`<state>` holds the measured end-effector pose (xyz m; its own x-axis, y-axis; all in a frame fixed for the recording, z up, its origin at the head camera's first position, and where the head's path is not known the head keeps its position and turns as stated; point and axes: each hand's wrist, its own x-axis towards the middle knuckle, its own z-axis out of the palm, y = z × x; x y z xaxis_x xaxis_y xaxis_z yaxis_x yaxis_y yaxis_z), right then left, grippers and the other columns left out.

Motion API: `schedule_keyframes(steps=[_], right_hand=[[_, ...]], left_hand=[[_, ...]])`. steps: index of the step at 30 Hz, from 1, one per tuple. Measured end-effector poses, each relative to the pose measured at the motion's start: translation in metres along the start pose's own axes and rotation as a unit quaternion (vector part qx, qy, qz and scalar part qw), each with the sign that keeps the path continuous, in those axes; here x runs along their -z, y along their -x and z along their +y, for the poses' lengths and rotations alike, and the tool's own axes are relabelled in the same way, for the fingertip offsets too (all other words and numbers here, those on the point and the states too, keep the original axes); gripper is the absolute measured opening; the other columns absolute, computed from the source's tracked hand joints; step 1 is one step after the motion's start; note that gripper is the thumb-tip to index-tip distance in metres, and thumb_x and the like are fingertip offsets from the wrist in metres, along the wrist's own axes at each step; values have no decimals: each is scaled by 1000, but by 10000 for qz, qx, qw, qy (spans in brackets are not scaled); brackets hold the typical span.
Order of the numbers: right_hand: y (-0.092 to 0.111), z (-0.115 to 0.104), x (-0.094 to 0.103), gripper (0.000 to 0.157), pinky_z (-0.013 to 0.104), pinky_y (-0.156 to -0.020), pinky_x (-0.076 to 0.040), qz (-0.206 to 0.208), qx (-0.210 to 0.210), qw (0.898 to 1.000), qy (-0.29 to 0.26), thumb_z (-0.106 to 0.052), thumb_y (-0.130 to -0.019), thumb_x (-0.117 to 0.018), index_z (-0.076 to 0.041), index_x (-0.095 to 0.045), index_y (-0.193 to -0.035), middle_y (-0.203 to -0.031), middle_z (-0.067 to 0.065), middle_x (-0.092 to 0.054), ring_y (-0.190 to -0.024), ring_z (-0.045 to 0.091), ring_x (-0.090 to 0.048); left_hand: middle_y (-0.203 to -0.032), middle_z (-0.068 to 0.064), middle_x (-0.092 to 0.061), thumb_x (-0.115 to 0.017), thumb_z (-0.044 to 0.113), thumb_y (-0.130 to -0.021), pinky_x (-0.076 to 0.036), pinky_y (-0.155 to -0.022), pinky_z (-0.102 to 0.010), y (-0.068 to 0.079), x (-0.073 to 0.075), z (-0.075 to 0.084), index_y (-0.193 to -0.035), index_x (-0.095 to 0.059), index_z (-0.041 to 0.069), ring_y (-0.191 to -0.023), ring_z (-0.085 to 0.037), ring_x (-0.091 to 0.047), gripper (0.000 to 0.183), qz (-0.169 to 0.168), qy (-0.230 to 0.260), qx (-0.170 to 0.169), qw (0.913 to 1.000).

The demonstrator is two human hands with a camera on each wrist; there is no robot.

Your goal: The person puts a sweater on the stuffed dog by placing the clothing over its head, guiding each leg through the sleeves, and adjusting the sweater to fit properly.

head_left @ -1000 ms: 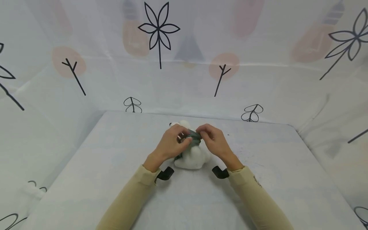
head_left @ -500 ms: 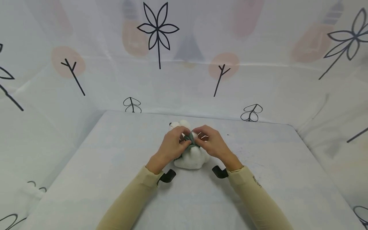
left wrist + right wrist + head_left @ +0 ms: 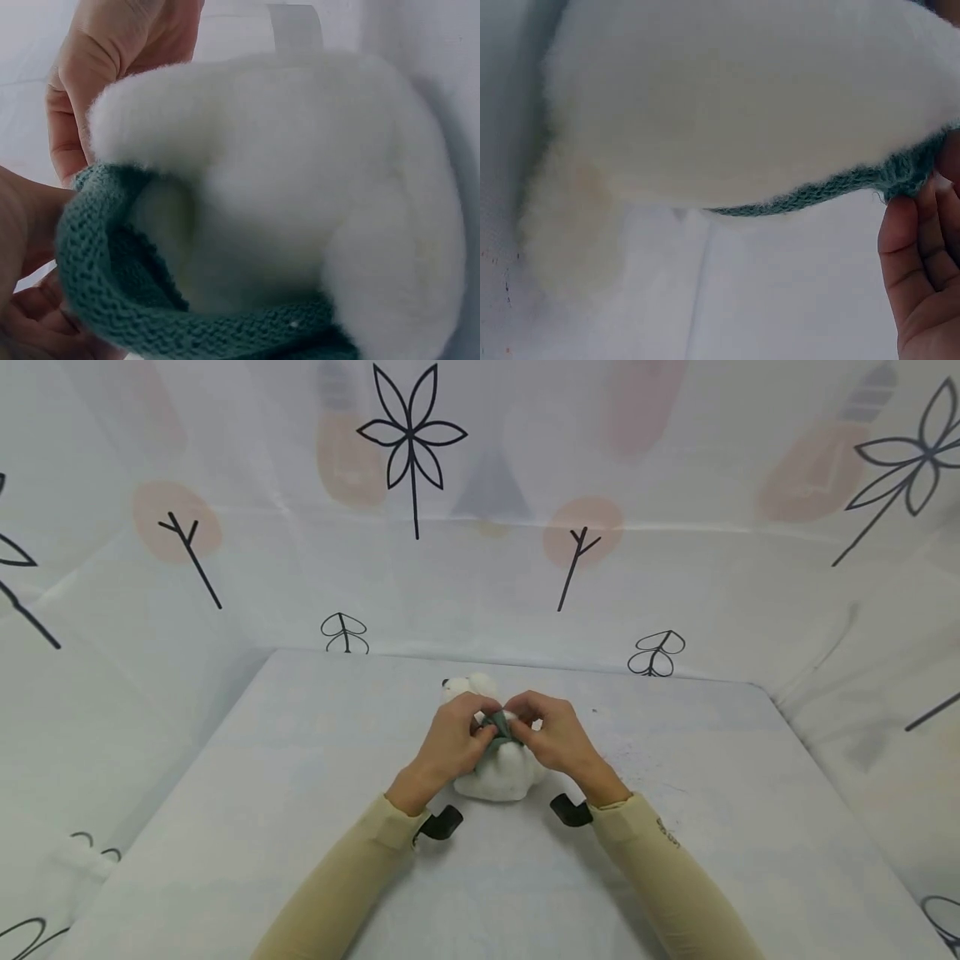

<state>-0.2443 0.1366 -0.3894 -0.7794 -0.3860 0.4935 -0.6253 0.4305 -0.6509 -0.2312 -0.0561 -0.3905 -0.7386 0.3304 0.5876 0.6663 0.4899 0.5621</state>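
Observation:
A white plush animal (image 3: 497, 772) with a dark nose sits on the table, its head turned toward the far left. Around its neck lies a green knitted scarf (image 3: 498, 727), seen close up as a loop in the left wrist view. My left hand (image 3: 453, 739) pinches the scarf from the left side with thumb and fingers. From the right, my right hand (image 3: 555, 735) pinches the scarf too, its fingertips at the knitted end in the right wrist view. The hands nearly meet behind the toy's neck and hide part of its head.
A white cloth-covered table (image 3: 300, 827) extends around the toy. Behind it stands a white curtain (image 3: 480, 577) with printed plants. Black camera mounts (image 3: 442, 822) stick out inward at both wrists, just in front of the toy.
My right hand has come in leftward, and both hands have drawn closer together at the neck. The scarf is bunched and folded differently between the fingers. The toy has stayed in place.

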Motion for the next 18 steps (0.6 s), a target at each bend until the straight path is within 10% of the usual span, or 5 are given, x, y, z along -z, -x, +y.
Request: schedule_keyframes(steps=[18], right_hand=[[-4, 13, 17, 15, 35, -71, -53, 502, -1449, 9617, -2274, -2, -86, -68, 6, -66, -99, -89, 12, -67, -74, 18, -62]], left_hand=[[-110, -8, -61, -61, -9, -83, -47, -61, -23, -2, 5, -3, -123, -62, 6, -72, -12, -53, 43, -722, 32, 25, 9974]])
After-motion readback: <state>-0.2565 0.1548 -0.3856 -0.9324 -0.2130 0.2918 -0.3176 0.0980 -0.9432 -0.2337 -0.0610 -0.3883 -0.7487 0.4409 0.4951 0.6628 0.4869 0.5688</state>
